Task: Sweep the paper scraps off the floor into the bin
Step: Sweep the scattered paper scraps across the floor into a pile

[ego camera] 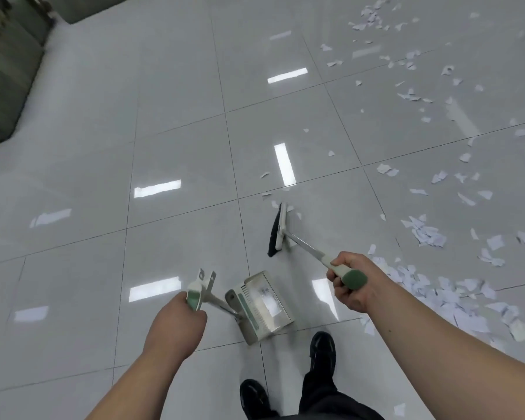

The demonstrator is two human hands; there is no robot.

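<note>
Two hands are in view; what does each one hold? (observer)

From my remote station I read it thus. My left hand [179, 316] is curled round the green-and-white grip of a long-handled dustpan [261, 307]. My right hand [349, 280] is wrapped round the green-capped grip of a broom [278, 230]. (operator)

Where do the two tools sit? (observer)

The dustpan's cream pan lies low, just ahead of my black shoes [323, 350]. Whether it touches the tiled floor [170, 122] or hangs just above it, I cannot tell. The broom's metal shaft slants away from my right hand to a white head with black bristles. That head is down at the floor beyond the pan, and the bristles face left. (operator)

And the paper scraps? (observer)

The paper scraps [431, 234] are white, torn and scattered over the right side of the floor, from the far corner to beside my right forearm. The thickest heap lies just right of that forearm. A few loose pieces lie just beside the far end of the broom head. The pan stands apart from the heap. (operator)

Anything else? (observer)

A dark, blurred piece of furniture [9, 71] fills the upper left corner, and bright strip reflections cross the glossy tiles. (operator)
</note>
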